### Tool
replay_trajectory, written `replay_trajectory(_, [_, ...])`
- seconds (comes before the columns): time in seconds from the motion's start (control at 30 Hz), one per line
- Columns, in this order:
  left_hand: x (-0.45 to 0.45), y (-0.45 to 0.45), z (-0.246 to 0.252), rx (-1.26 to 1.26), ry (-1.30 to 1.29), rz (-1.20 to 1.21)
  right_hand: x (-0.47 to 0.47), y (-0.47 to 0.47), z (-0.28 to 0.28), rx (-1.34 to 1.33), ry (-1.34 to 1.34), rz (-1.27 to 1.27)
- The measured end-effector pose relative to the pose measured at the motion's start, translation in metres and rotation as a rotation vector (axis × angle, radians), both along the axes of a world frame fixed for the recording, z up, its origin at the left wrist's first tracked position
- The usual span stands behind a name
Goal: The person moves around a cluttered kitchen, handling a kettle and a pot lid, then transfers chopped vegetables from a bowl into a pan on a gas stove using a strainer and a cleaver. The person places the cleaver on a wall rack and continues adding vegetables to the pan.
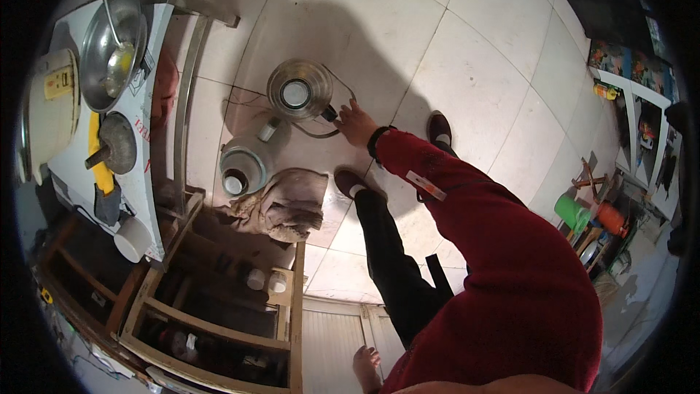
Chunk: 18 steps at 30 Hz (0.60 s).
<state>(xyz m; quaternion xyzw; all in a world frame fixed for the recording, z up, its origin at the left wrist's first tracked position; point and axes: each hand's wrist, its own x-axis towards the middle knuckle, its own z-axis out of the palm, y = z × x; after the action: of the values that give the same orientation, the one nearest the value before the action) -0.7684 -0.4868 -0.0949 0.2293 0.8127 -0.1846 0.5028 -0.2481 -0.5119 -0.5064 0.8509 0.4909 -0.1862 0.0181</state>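
Note:
A round stainless steel kettle with a lid stands on the tiled floor, a short black part at its side. My right hand, in a red sleeve, reaches down to it, with the fingers around its thin bail handle. Near the bottom edge my left hand hangs low beside my dark trousers, away from any object; its fingers show only in part. Below the kettle in the picture is a translucent container with a round cap. Next to that lies a crumpled, stained brown cloth.
At left, a table bears a metal wok with a ladle, a yellow-handled tool and a white cup. Below it stands a wooden frame. A green container and an orange one are at right.

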Motion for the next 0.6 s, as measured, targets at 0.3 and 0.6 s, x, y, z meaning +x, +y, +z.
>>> replay_trajectory(0.3, [0.018, -0.007, 0.027, 0.013, -0.198, -0.501, 0.021, 0.011, 0.080, -0.351, 0.472, 0.150])
replay_trajectory(0.6, [0.074, 0.002, 0.055, 0.063, -0.187, -0.258, 0.099, 0.056, 0.222, -0.125, 0.425, -0.034])
